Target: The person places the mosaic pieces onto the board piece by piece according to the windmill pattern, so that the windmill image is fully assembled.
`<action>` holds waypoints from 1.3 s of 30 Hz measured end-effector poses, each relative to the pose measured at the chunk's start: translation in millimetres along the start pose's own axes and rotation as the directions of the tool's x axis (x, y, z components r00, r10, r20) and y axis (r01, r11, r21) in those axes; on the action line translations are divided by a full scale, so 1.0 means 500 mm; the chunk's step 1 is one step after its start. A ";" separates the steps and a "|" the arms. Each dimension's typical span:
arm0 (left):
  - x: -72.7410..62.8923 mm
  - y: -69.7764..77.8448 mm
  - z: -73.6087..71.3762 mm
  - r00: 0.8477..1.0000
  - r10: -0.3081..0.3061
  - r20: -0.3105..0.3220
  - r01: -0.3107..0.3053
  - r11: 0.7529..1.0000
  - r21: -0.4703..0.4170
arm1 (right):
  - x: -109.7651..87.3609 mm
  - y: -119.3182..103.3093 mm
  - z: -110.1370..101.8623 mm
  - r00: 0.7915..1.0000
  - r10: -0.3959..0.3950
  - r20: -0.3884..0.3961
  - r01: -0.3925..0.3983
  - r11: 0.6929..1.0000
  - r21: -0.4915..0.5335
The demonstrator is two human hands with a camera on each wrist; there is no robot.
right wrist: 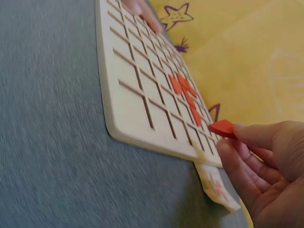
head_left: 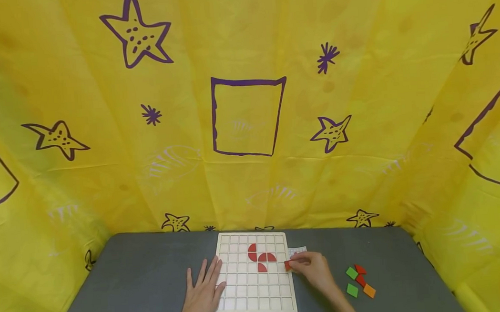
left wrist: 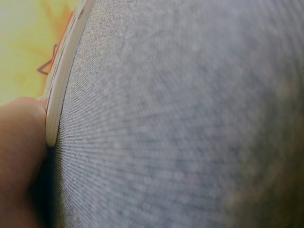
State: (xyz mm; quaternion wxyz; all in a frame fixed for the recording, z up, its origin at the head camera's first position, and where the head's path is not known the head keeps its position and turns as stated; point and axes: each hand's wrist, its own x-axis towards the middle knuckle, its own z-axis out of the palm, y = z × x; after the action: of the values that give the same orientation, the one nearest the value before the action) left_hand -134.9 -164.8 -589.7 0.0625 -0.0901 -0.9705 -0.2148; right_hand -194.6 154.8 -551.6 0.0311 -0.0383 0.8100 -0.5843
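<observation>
A pale wooden grid board (head_left: 241,290) lies on the grey table, with several red quarter-round tiles (head_left: 262,268) set in its squares. My left hand (head_left: 202,292) rests with spread, straight fingers on the board's left edge; in the left wrist view a thumb (left wrist: 21,123) touches the board's rim (left wrist: 59,95). Over the right edge, my right hand (head_left: 313,269) pinches a red tile (right wrist: 222,127) between thumb and fingertips, held just above the board in the right wrist view. Partly hidden by that hand, a printed paper card (right wrist: 213,185) sticks out from the board's right side.
To the right of the board lie loose tiles: green ones (head_left: 352,290), red ones (head_left: 360,269) and an orange one (head_left: 369,290). The grey table (head_left: 133,277) meets a yellow curtain (head_left: 251,184) with purple drawings at the back and sides.
</observation>
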 end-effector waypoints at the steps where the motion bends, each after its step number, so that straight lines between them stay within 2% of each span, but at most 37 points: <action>1: 0.001 0.000 0.001 1.000 0.001 -0.002 -0.001 1.000 -0.001 | -0.001 0.000 0.004 1.000 0.000 0.007 0.000 1.000 -0.001; 8: 0.001 0.002 0.002 1.000 0.009 -0.018 -0.009 1.000 -0.019 | -0.013 0.000 0.035 0.999 -0.026 0.034 0.028 0.997 -0.068; 18: -0.003 -0.006 0.017 0.995 0.029 -0.093 -0.030 0.999 -0.011 | -0.024 -0.010 0.076 0.997 0.007 0.073 -0.009 0.999 0.033; 26: -0.001 0.000 0.002 1.000 0.002 -0.010 -0.003 1.000 -0.010 | -0.026 -0.006 0.104 0.998 0.007 0.058 -0.011 0.997 0.072; 34: -0.002 -0.003 0.007 0.998 0.036 -0.052 -0.036 0.999 -0.013 | -0.021 -0.010 0.129 0.999 -0.012 0.047 0.012 1.000 -0.008; 39: 0.000 0.000 0.002 1.000 0.012 -0.015 -0.012 1.000 -0.009 | -0.022 -0.017 0.137 0.999 -0.021 0.046 0.024 0.998 -0.054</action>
State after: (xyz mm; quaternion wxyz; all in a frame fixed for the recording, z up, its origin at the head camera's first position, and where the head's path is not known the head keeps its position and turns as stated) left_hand -135.0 -164.2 -590.5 0.0704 -0.0947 -0.9684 -0.2197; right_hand -177.1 88.8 -565.0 0.0419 -0.0616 0.8243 -0.5613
